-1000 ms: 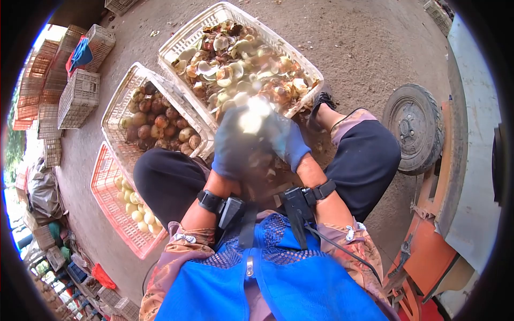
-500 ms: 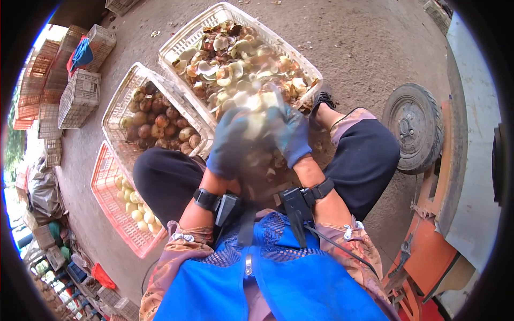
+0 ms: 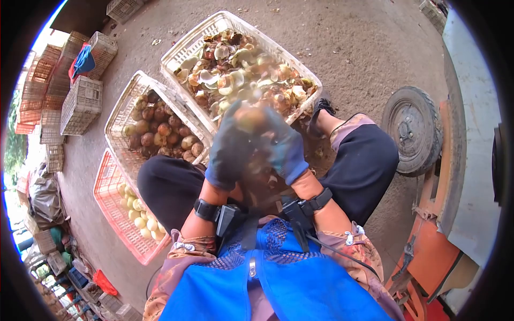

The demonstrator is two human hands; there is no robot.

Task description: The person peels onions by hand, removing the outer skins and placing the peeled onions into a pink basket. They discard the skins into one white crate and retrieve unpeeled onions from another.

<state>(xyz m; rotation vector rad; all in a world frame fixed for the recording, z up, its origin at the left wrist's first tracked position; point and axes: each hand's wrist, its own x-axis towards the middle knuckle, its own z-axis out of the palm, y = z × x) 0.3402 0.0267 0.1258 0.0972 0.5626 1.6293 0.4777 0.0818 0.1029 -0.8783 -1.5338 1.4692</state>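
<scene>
while both your gloved hands meet over the near edge of the peelings crate point(image 3: 187, 48), you seem to be midway through working on the brownish bulb point(image 3: 250, 119) between them. your left hand point(image 3: 230, 147) looks curled, its fingers closed on the bulb. your right hand point(image 3: 286, 144) is bent in beside it, partly closed, but blur hides its fingertips, so i cannot tell whether it grips anything. i'd judge that handling it from here calls for a steady left hold and careful right fingers. to your left lie the crate of brown bulbs point(image 3: 122, 109) and the pink crate point(image 3: 111, 182) with pale bulbs point(image 3: 143, 220).
</scene>
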